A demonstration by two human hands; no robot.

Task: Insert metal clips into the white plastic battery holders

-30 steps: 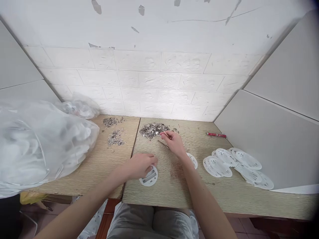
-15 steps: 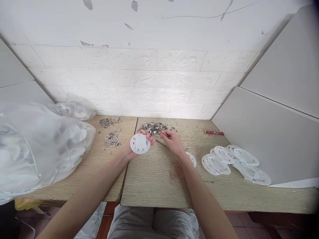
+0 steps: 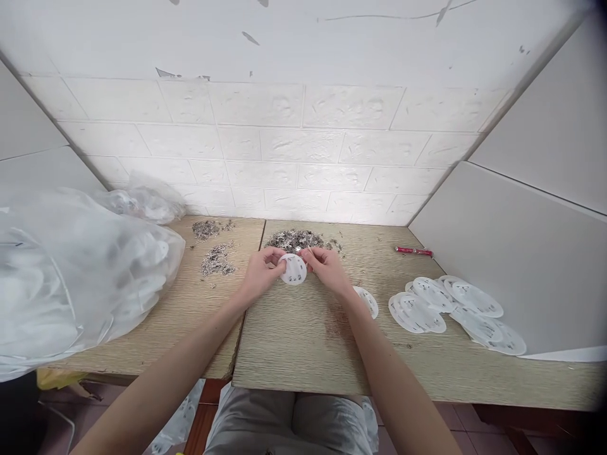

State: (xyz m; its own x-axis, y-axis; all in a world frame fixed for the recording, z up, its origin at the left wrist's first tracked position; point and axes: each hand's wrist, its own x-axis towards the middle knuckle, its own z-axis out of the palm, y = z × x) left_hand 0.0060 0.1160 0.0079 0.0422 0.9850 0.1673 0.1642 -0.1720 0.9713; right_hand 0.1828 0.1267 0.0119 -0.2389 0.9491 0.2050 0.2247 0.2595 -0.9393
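A round white disc (image 3: 296, 270) with small slots and metal bits is gripped at its left edge by my left hand (image 3: 263, 270), thumb on its face. At the disc's upper right edge is my right hand (image 3: 326, 265), its fingers pinched together; what they hold is too small to make out. Behind the hands lies a heap of small metal parts (image 3: 294, 239). Another white disc (image 3: 367, 301) lies flat beside my right wrist, partly hidden by it.
Overlapping white discs (image 3: 417, 312) lie on the right, below a red tool (image 3: 413, 251). Two small piles of metal pieces (image 3: 217, 260) are at left, near a large plastic bag (image 3: 104, 272) and a smaller bag (image 3: 152, 199). Wall behind.
The disc has moved right and shows a different face. My left hand now grips its edge instead of supporting it from behind. The thin dark tool near my right hand no longer shows.
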